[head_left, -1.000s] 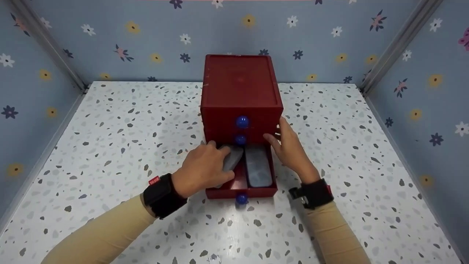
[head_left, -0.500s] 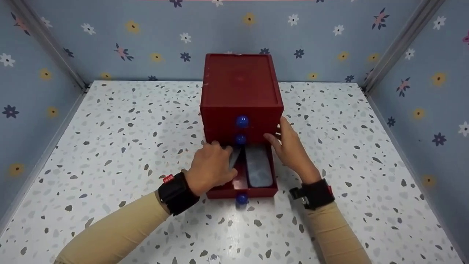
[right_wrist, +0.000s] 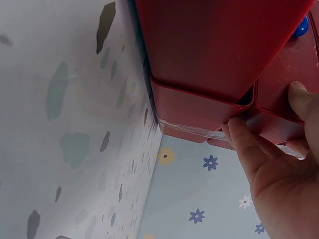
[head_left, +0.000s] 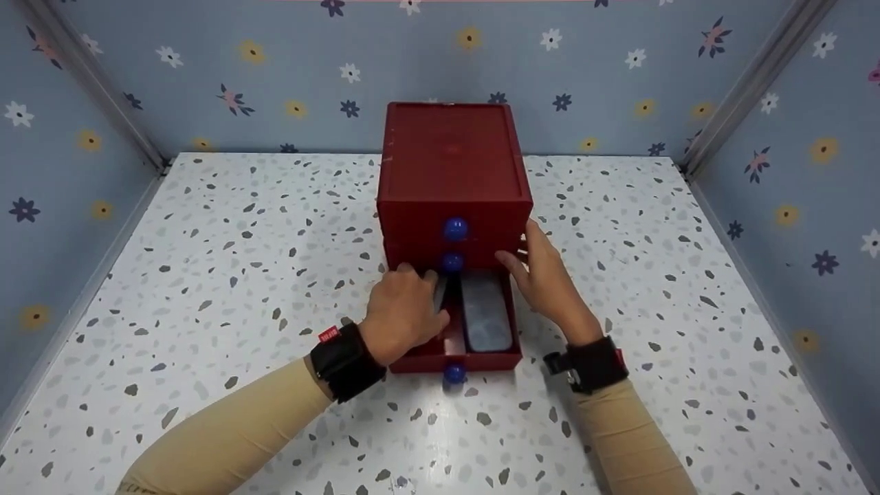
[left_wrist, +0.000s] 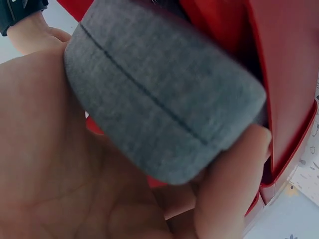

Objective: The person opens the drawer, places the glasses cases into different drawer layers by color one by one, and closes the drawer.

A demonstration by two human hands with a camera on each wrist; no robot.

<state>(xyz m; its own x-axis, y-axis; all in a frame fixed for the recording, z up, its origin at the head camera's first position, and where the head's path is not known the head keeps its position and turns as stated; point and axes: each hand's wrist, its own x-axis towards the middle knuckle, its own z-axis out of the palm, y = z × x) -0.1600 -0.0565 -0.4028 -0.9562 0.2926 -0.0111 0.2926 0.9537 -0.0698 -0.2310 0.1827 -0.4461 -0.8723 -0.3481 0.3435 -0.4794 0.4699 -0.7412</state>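
Note:
A red drawer cabinet [head_left: 454, 155] with blue knobs stands on the table, its bottom drawer [head_left: 485, 361] pulled out. In that drawer a grey case [head_left: 487, 313], like a glasses case, lies lengthwise on the right. My left hand [head_left: 405, 313] reaches into the drawer's left side and holds a second grey fabric case [left_wrist: 159, 94] with a dark seam. Thumb and fingers lie on opposite sides of it; in the head view the hand hides most of it. At the cabinet's right front corner rests my right hand [head_left: 553, 289], fingers extended along the side and thumb on the front.
White speckled table top [head_left: 240, 275] surrounds the cabinet. Flowered blue panels [head_left: 275, 75] rise at the back and both sides. Two upper drawers, with a top knob [head_left: 455, 229] and a lower one [head_left: 452, 262], are pushed in above the pulled-out drawer.
My left hand has shifted right and slightly deeper over the drawer with the grey case, which now shows less in the head view. The right hand stays at the cabinet's corner.

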